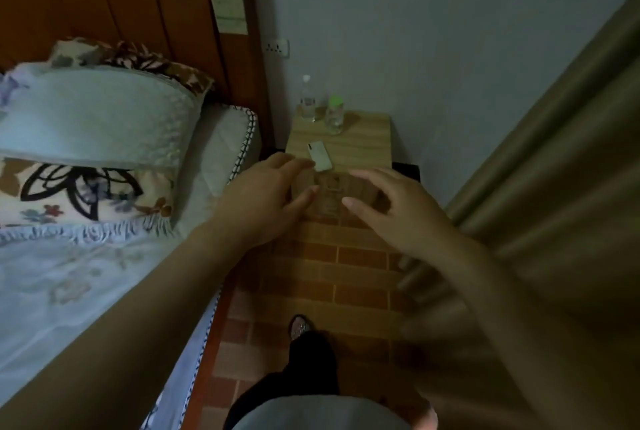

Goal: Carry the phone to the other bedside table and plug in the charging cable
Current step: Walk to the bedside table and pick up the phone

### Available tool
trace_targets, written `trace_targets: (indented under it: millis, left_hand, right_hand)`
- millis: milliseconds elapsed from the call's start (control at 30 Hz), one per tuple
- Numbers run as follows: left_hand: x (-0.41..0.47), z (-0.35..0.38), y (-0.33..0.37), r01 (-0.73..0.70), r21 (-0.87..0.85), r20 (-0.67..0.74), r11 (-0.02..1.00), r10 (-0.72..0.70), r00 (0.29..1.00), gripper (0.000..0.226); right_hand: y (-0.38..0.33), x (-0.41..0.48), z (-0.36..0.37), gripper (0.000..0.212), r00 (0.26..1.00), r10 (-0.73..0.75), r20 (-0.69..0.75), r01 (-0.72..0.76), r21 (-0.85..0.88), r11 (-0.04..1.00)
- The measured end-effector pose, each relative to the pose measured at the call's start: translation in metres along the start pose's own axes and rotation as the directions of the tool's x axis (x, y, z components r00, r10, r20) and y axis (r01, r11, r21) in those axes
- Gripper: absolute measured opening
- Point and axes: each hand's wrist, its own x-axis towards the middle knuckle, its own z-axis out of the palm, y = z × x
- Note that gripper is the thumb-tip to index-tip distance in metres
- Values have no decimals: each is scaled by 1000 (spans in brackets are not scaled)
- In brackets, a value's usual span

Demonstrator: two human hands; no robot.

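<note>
We stand in the narrow strip of brick-patterned floor [346, 267] between the bed [86, 273] on our left and the curtain [554, 170] on our right, facing the small wooden bedside table [363, 142] set against the wall. The phone [320, 156] lies flat and slanted near the table's front edge, back up, with bare tabletop to its right. Our left hand [263, 194] reaches forward with fingers spread and empty, its fingertips at the phone's near corner; whether they touch it we cannot tell. Our right hand [391, 208] hovers loosely spread below the table's front, holding nothing. Two clear bottles [322, 107] stand at the back left corner, their labels too blurred to read. A wall socket [278, 47] sits above, beside the headboard [121, 10]. We see no charging cable
</note>
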Motion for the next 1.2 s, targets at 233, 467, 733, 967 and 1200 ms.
trace_targets:
  millis: [233,467,733,967,1200]
  left_hand:
    - [151,21,-80,55,14,62,998,-55,997,49]
    - [251,75,-149,140,16,104,990,-141,985,50]
    - [338,193,-223,401,-56,195,914,-384,902,50]
    - [383,300,-290,523,-52,227,851,-500,836,50]
    - [389,378,-342,570,-50,278,820,-537,797,49]
  right_hand:
    - [62,159,-2,53,995,62,72,-62,1,998]
    - [139,284,24,54,987,68,143,-67,-6,998]
    - [264,405,99,63,954,89,288,-80,-44,996]
    - [359,481,202,70,935,126,331,-76,-160,984]
    - [419,526,300,78,851,278,445,-123,-346,930]
